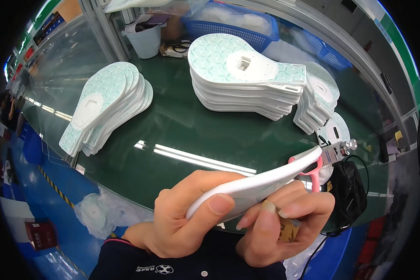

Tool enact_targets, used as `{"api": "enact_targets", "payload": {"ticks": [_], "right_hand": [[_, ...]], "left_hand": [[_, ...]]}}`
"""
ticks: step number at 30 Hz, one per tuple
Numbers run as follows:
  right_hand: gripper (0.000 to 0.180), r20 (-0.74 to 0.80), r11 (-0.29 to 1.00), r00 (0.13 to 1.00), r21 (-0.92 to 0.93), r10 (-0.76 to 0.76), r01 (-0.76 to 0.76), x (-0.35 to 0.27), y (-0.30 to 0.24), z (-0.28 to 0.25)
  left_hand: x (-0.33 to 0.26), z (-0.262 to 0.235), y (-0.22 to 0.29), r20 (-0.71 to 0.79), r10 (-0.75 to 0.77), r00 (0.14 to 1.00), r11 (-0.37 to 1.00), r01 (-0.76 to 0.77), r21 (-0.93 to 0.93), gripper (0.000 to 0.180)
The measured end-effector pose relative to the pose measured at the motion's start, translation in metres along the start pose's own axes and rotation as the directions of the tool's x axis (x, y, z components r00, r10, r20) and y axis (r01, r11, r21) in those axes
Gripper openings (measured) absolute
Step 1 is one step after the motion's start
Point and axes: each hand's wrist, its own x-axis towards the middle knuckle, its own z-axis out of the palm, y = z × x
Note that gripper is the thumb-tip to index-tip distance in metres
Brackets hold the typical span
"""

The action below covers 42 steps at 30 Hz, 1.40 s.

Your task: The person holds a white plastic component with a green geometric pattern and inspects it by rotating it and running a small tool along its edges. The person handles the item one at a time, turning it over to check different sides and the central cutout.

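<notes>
My left hand (184, 212) is closed around the rounded end of a white plastic paddle-shaped panel (261, 179). It holds the panel edge-on and tilted, with the narrow end rising to the right. Beneath the panel, my right hand (275, 228) has its fingers curled around a small tan piece of sheet (288, 231), partly hidden by them. The right fingertips are close to the panel's underside; whether they touch it I cannot tell. Just beyond the narrow end lies a pink-handled tool (315, 179), partly covered by the panel.
Similar white-and-mint panels form a left stack (109, 100), a tall back stack (247, 88) and a right stack (315, 102) on the dark green table (172, 135). A metal-knobbed container (340, 150) and black bag (350, 196) are at right. Blue basket (233, 23) stands behind.
</notes>
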Motion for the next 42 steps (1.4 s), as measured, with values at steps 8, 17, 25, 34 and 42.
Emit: {"api": "enact_targets", "payload": {"ticks": [8, 17, 25, 34, 42], "right_hand": [[0.03, 0.066, 0.997, 0.995, 0.001, -0.078, 0.078, 0.003, 0.009, -0.005], [0.03, 0.073, 1.0, 0.997, -0.012, -0.011, 0.012, 0.001, 0.011, -0.004], [0.03, 0.034, 0.998, 0.998, 0.008, 0.061, -0.061, -0.002, 0.012, -0.003], [0.031, 0.111, 0.993, 0.987, -0.031, 0.115, -0.112, -0.003, 0.014, -0.008], [0.026, 0.234, 0.881, 0.959, 0.404, 0.163, -0.248, 0.007, 0.007, -0.017]], "left_hand": [[0.0, -0.01, -0.006, 0.156, 0.063, 0.986, 0.996, -0.053, -0.067, 0.022], [-0.002, -0.01, -0.011, 0.112, 0.062, 0.992, 0.998, -0.061, -0.006, 0.02], [-0.002, -0.01, -0.016, 0.1, 0.065, 0.993, 0.998, -0.064, -0.009, 0.02], [-0.001, -0.011, -0.019, 0.08, 0.044, 0.996, 0.999, -0.043, -0.024, 0.021], [0.005, -0.014, -0.014, 0.063, -0.119, 0.991, 0.986, 0.125, -0.106, 0.032]]}}
